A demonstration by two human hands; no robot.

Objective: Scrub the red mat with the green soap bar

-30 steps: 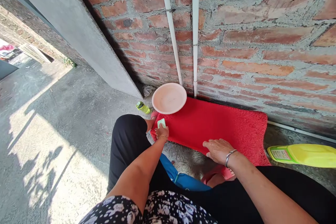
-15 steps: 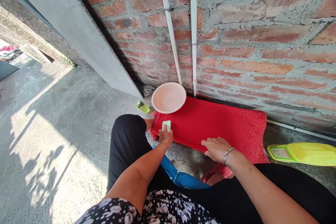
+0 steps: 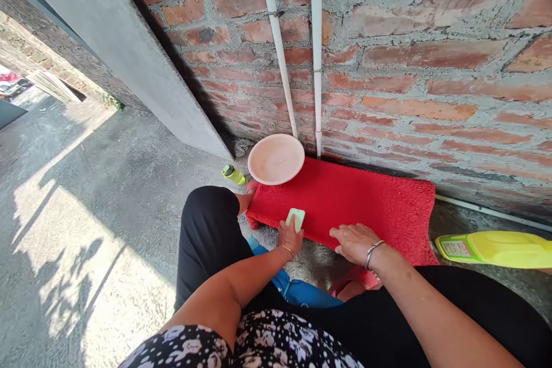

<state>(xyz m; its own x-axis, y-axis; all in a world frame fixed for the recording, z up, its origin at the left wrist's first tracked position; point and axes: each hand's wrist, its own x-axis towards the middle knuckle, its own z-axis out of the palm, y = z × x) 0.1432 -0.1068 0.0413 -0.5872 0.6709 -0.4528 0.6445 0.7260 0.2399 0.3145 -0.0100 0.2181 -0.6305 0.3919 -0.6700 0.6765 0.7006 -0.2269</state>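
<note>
A pale green, flat scrub brush point(image 3: 297, 218) with rounded corners is gripped in my left hand point(image 3: 290, 236). Its underside, facing the red mat point(image 3: 366, 190), is hidden. The mat has a shaggy edge and is draped over something low in front of my legs. On the mat's near edge rests my right hand point(image 3: 354, 241), palm down with its fingers stretched out and nothing held. A pale pink basin point(image 3: 276, 159) stands at the mat's far left corner.
A yellow bottle point(image 3: 500, 249) lies at the right, and a small green bottle point(image 3: 233, 174) is left of the basin. Two white pipes point(image 3: 316, 57) run down the brick wall point(image 3: 401, 57). A grey slab point(image 3: 150, 57) leans at the left. Something blue point(image 3: 306, 293) is between my legs.
My left hand has slid right along the mat's near edge with the scrub brush, closer to my right hand. My right hand stays in place on the mat.
</note>
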